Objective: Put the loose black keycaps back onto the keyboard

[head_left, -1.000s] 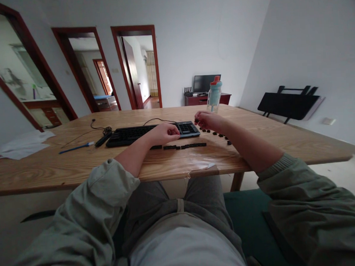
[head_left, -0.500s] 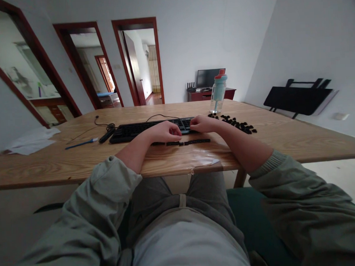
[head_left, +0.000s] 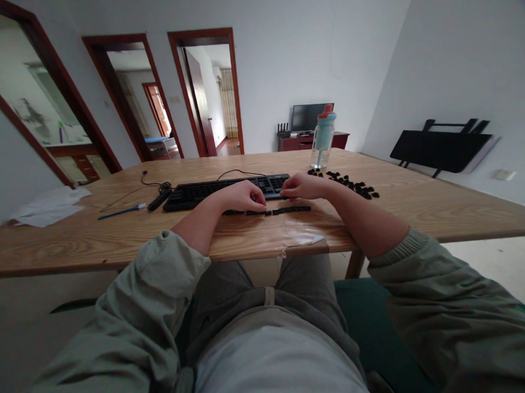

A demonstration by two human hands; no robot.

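Note:
A black keyboard [head_left: 192,193] lies across the table in front of me. Along its near side runs a row of small black keycaps [head_left: 293,209]. My left hand [head_left: 245,195] is bent down over this row, its fingertips pinched together at the keycaps; whatever is between them is too small to make out. Over the right end of the keyboard, my right hand [head_left: 305,186] has its thumb and fingers closed at the near edge. What it pinches is hidden. A loose heap of black keycaps [head_left: 354,186] lies beyond my right wrist.
A clear bottle with a red and teal lid [head_left: 323,137] stands behind the heap. Left of the keyboard are a blue brush [head_left: 121,212], a black stick-like object [head_left: 159,199] with a cable, and white paper [head_left: 47,208]. Clear tape [head_left: 306,240] covers the table's front edge.
My left fingertips have moved down toward the row of keycaps. The right hand has shifted slightly right and lower, its fingertips still near the keyboard's edge.

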